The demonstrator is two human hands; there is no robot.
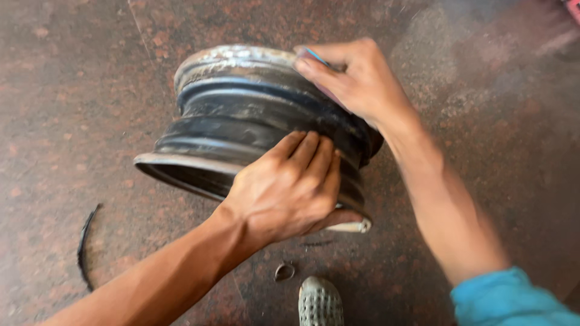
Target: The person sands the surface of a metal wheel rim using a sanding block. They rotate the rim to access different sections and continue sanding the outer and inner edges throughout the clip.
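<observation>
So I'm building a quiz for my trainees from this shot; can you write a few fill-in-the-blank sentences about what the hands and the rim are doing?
1. Both hands grip a black steel wheel ____.
2. The left hand presses its fingers flat on the rim, which stands on the ____ stone floor.
3. The right hand grips the rim's ____ edge.
4. A curved black strip lies on the floor to the rim's ____.

Missing words: rim; reddish; upper; left

You are looking down at a reddish-brown speckled stone floor (72,78). A black steel wheel rim (241,115) stands on it at centre, tilted. At 8 o'clock lies 1 thin curved black strip (84,241); at 6 o'clock, 1 small metal scrap (284,271) beside a grey perforated shoe (320,302). Pale dust (459,54) spreads at 2 o'clock.
</observation>
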